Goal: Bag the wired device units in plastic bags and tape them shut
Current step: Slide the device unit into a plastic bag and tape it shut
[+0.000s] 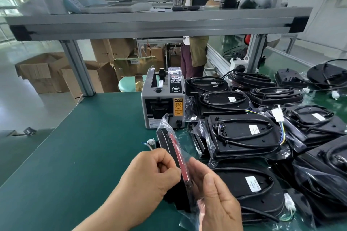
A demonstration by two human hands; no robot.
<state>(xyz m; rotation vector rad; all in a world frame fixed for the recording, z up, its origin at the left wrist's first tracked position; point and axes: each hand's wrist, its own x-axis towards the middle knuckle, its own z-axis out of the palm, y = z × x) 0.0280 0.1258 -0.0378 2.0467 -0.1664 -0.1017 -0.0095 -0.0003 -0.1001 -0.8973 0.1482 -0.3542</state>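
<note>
We hold one wired device unit (169, 148) on edge at the six o'clock side of the green desk (84, 137), between both hands. It is a flat black slab, and the rim turned up towards us carries a red stripe along its length. A clear plastic bag (163, 120) covers it. The bag's loose end crumples to a peak at twelve o'clock, and more film trails below our right palm. A short lead with a white plug (151, 141) and a blue wire pokes out at the unit's nine o'clock side. Our left hand (150, 172) has its fingers curled and pinches the near rim of the unit. Our right hand (217, 200) lies flat, fingers straight, against the bagged face on the three o'clock side.

From two to four o'clock of the hands lie heaps of more units (244, 135), undersides up. They are black and rounded at one end, each with a black cable coiled in a groove and a small white sticker whose print is too small to read. Some sit in clear bags. One white connector (277, 114) trails yellow, blue and green wires.

At twelve o'clock stands a grey tape dispenser (163, 99). A round black badge on it reads "SEMI", and a yellow label is headed "CAUTION". Beyond the desk at ten o'clock, a cardboard box (110, 50) shows "75x3" and "CM".
</note>
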